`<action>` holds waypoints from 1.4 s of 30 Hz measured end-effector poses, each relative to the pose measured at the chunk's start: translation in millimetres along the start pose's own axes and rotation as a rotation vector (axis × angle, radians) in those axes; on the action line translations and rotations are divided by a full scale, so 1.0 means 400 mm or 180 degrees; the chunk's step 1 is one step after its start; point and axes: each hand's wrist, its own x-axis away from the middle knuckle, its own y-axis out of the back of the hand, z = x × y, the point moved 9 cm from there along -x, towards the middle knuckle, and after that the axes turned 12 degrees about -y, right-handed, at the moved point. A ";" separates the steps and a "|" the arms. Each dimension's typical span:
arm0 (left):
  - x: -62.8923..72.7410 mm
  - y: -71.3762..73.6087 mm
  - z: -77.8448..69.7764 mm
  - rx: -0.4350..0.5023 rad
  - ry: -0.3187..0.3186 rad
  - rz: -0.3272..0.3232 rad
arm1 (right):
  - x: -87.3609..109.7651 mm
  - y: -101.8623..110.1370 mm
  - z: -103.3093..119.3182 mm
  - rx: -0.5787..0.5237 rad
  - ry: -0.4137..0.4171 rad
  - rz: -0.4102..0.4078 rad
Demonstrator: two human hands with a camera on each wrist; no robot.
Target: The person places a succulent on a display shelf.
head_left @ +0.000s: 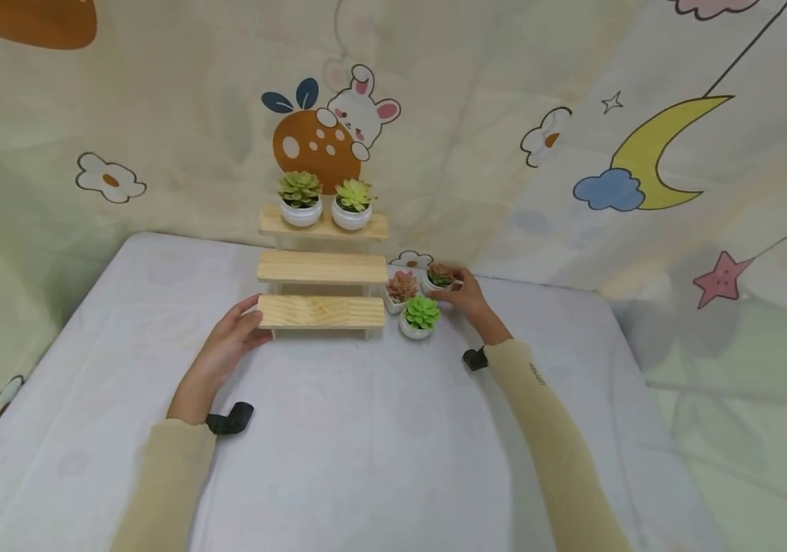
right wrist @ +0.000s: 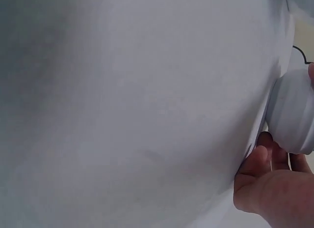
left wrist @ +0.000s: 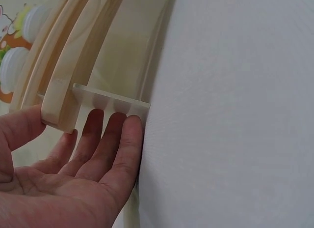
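Note:
My left hand point(head_left: 228, 343) is at the left end of a three-step wooden display stand point(head_left: 321, 312). In the left wrist view, the thumb touches the end of the lowest board point(left wrist: 61, 107), while outstretched fingertips rest against the translucent leg point(left wrist: 110, 96) below. My right hand point(head_left: 468, 297) grips a white pot with a reddish-green succulent point(head_left: 441, 276), right of the stand; in the right wrist view that white pot point(right wrist: 293, 112) is cut by the frame's edge. Beside it are a pink succulent point(head_left: 403, 287) in a white pot and a bright green succulent point(head_left: 422, 313) in a round white pot.
Two potted succulents, a darker green one point(head_left: 300, 190) and a yellow-green one point(head_left: 353, 197), stand on the top step. A white cloth covers the table point(head_left: 366, 445). Behind its far edge hangs a printed curtain point(head_left: 462, 153).

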 end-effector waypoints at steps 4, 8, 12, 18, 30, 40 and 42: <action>0.003 0.001 0.000 0.0008 0.0007 -0.0004 | -0.004 0.002 0.002 0.0126 0.0002 -0.0131; 0.003 0.002 -0.001 -0.0011 -0.0033 0.0004 | 0.000 0.007 0.001 0.0122 -0.0008 -0.0232; 0.003 0.002 -0.002 -0.0019 -0.0062 0.0025 | 0.012 0.021 0.002 0.0011 -0.0032 -0.0283; 0.005 0.000 -0.001 0.0033 -0.0091 0.0042 | 0.029 0.056 0.017 -0.0088 0.0033 -0.0426; 0.004 0.009 0.003 0.0169 -0.0177 0.0024 | 0.119 0.081 0.115 -0.0295 0.0236 -0.0452; 0.001 0.016 0.007 0.0201 -0.0178 0.0007 | 0.227 -0.004 0.241 -0.0207 0.0433 -0.0195; -0.001 0.013 0.006 0.0209 -0.0171 0.0011 | 0.247 -0.026 0.266 -0.0173 0.0567 -0.0116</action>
